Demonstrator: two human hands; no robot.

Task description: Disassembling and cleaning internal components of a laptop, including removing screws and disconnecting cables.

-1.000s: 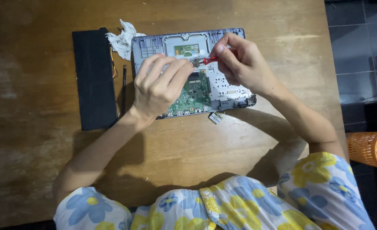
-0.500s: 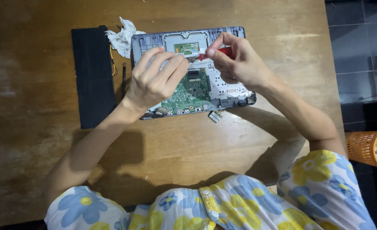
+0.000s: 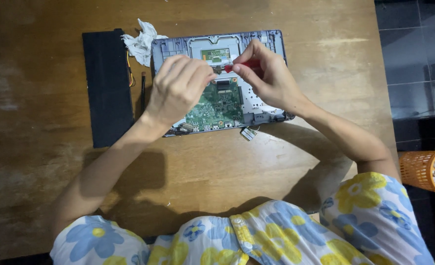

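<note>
The right hand (image 3: pixel 271 81) pinches a red-handled screwdriver (image 3: pixel 242 65), tip apparently at the board's top edge; the left hand (image 3: pixel 180 88), fingers curled, seemingly empty, rests on the green board (image 3: pixel 220 104) in the opened laptop (image 3: pixel 266 41) mid-table (image 3: pixel 325 29); the board looks thin, stiff and fragile; best held by its edges.

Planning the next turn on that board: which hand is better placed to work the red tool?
Right hand: it already pinches the red tool above the green circuit board. Left hand rests on the board.
</note>
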